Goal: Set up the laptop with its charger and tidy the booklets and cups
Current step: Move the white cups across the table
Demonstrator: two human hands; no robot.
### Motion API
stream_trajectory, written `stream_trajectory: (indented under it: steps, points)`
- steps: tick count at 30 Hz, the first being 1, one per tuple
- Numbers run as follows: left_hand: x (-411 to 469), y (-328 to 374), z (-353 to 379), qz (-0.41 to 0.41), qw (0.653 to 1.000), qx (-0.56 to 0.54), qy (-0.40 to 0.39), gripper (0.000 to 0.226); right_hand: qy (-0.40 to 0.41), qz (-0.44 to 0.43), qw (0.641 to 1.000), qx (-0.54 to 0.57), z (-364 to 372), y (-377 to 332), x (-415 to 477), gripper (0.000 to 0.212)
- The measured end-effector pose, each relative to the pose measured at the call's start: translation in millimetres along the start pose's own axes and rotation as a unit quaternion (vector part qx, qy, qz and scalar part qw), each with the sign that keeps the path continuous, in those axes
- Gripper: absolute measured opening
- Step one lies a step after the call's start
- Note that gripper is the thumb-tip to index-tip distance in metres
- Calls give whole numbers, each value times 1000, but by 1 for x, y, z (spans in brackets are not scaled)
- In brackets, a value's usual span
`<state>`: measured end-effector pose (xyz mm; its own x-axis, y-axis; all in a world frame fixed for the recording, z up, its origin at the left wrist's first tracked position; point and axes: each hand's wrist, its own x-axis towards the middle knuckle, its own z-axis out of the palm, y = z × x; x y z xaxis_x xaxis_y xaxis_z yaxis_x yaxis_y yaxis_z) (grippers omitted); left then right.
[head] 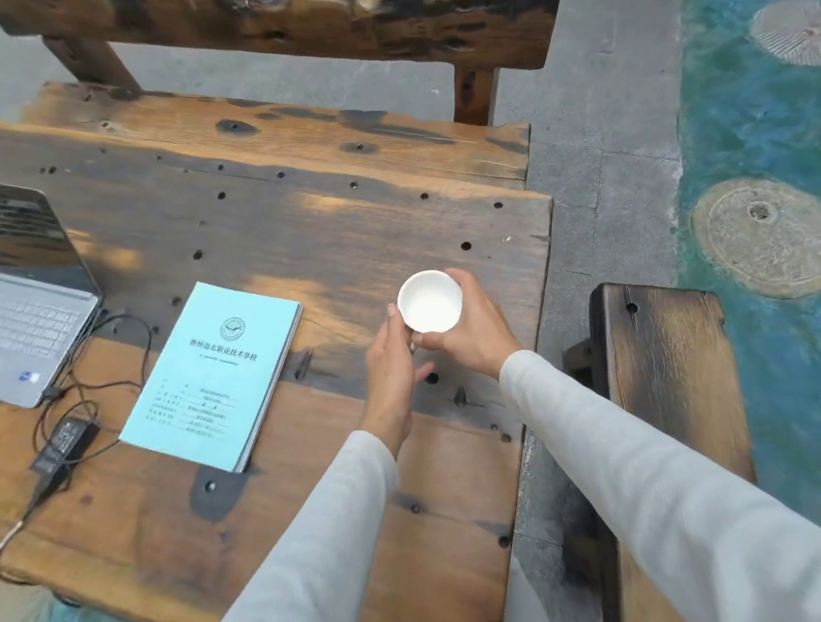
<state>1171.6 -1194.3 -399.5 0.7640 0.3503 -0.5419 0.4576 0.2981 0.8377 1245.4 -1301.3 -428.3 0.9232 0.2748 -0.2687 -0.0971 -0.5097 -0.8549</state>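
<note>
2 hands on round white cup (429,303): right hand (472,334) fingers wrapped round wall, left hand (391,359) straight-fingered against left side, likely steadying. Cup near right edge of worn wooden table (335,207).

Weathered wooden table (284,212), dotted with holes. Open silver laptop (11,325) at left edge; black charger (63,442) just beside it, cable running to laptop. Light-blue booklets (216,374) stacked near the charger.

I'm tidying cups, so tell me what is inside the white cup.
The white cup looks empty: only bare white inside shows, washed out by glare. The right hand grips it, hiding its near wall and whatever lies beneath.
</note>
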Motion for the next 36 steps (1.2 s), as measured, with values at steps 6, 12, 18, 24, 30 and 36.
stream_trajectory:
  steps: [6,12,18,24,30,36]
  points:
    - [-51,-30,-35,-25,999,-30,9,34,-16,13,999,-27,30,7,-54,94]
    - [-102,-71,-75,-57,997,-44,14,30,-52,35,997,-51,62,19,-117,97]
    - [-150,-121,-112,-113,992,-46,13,28,-71,46,994,-65,93,33,-183,90]
    - [-198,-173,-139,-101,995,17,-3,17,-105,70,988,-83,121,51,-242,88]
    - [-222,-205,-160,-105,993,33,-46,41,-119,90,983,-107,139,63,-280,72]
    - [-232,-218,-175,-120,992,7,-48,38,-129,109,977,-127,158,62,-298,70]
